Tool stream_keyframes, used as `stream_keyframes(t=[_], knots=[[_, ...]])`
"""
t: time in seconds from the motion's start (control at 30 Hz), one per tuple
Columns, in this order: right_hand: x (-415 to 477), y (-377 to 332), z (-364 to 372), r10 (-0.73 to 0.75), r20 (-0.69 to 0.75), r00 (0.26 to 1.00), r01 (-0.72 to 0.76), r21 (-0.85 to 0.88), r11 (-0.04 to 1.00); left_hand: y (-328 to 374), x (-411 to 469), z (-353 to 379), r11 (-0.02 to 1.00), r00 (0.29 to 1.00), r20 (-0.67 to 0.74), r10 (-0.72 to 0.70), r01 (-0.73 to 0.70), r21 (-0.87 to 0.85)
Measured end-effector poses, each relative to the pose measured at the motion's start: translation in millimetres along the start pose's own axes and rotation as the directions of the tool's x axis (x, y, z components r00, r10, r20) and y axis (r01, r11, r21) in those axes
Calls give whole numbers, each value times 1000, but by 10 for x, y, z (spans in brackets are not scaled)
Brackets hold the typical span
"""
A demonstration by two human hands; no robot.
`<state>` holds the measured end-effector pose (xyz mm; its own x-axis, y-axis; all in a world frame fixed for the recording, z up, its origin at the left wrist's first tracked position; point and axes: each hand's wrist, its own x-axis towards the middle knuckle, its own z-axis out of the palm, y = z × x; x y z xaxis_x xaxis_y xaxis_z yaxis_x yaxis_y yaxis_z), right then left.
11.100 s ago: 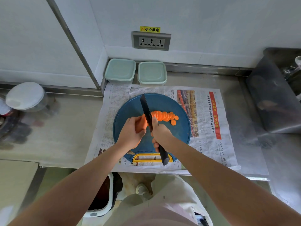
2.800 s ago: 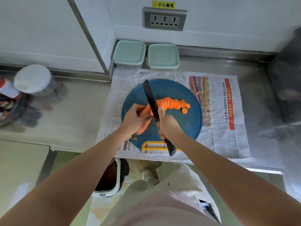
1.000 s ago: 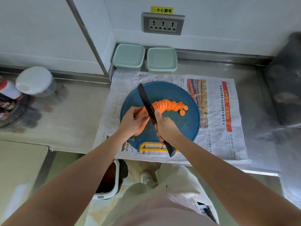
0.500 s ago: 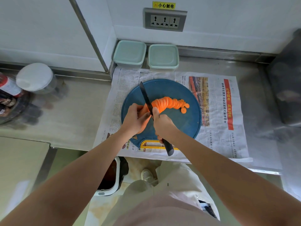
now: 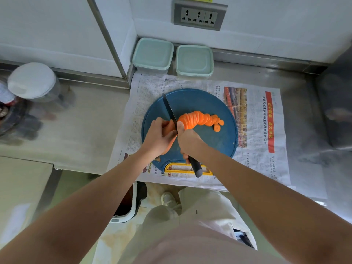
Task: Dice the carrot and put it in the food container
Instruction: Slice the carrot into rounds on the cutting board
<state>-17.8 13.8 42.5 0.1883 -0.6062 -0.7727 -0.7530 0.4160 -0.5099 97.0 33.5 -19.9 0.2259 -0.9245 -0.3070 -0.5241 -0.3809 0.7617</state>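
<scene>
On the steel counter (image 5: 76,121), head cam view: a round blue cutting board (image 5: 215,147) sits on a newspaper (image 5: 257,149), and the carrot (image 5: 170,126) lies across the board's middle. Left hand (image 5: 159,137) grips the uncut stub, fingers curled over it. Right hand (image 5: 190,141) is clenched round the handle of the knife (image 5: 169,111), blade down at the cut face btwn the stub & the slices (image 5: 200,119).

Vs approx 11 s back, the fanned row of rounds is longer and the stub shorter. The blade now works v. close to the left fingertips, which I'd judge the risky bit. One round lies loose just beside the row's far end.

Meaning for the job: slicing looks nearly through, but these are rounds, not dice, so cross-cuts are prob still to do. The left food container (image 5: 153,54) & right food container (image 5: 194,60) stand at the back wall by the paper's far edge, lids on, so no transfer yet. A jar w/ white lid (image 5: 32,80) stands well apart at left, wall socket (image 5: 199,16) above
</scene>
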Motion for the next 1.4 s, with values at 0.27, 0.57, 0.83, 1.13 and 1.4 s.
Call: stream_keyframes(t=[0.27,0.57,0.83,1.13,1.4], knots=[[166,34,223,64,-133,989,-60,29,998,-38,-22,-22,997,999,-44,-6,3,-79],[245,89,185,103,-166,981,-93,69,993,-10,-59,-38,992,999,-10,-39,37,-123],[187,270,182,6,-157,988,22,174,984,-17,-32,-63,991,997,12,-76,77,-112],[43,262,148,-58,-144,988,84,178,981,-5,-29,-77,995,998,12,-66,66,-70],[35,330,167,-126,-154,980,153,181,971,-28,-12,-86,998,998,31,-50,51,-43]])
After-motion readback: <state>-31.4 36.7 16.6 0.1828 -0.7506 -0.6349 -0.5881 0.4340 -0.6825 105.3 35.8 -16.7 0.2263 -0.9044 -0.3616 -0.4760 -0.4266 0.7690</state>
